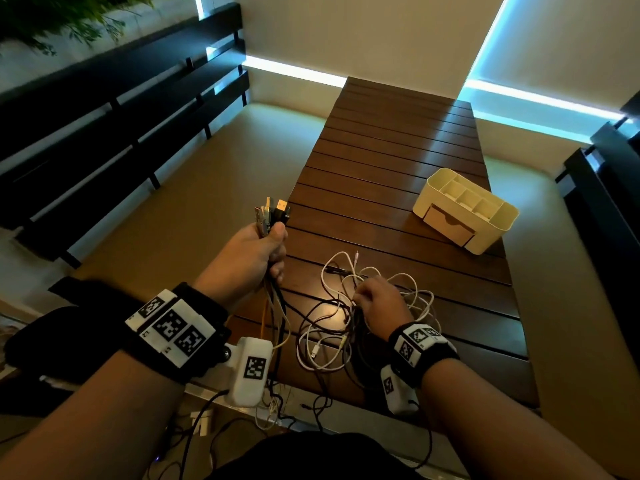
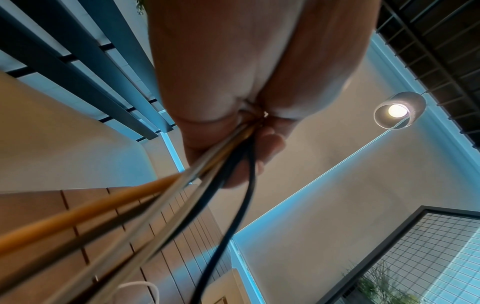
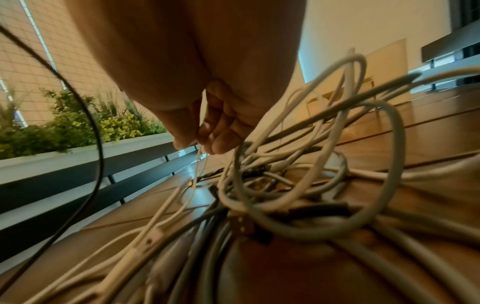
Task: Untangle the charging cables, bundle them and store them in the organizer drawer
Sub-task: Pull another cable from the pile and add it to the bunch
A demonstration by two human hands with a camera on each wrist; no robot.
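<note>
My left hand (image 1: 263, 252) is raised over the table's left edge and grips a bunch of cable ends, with several USB plugs (image 1: 272, 213) sticking up out of the fist. In the left wrist view orange, grey and black cables (image 2: 213, 170) run down from the left hand (image 2: 233, 127). A tangle of white and dark cables (image 1: 346, 317) lies on the wooden table (image 1: 398, 150). My right hand (image 1: 374, 299) rests in the tangle, and its fingertips (image 3: 197, 142) pinch a thin white cable (image 3: 198, 162). The cream organizer (image 1: 464, 209) with its shut drawer (image 1: 450, 226) stands at the right.
The slatted table is narrow, with a dark bench (image 1: 104, 133) to its left and a dark rail (image 1: 609, 174) to its right. More cables hang over the near edge (image 1: 277, 410). A lamp (image 2: 397, 111) hangs overhead and a planter (image 3: 78, 127) lines the rail.
</note>
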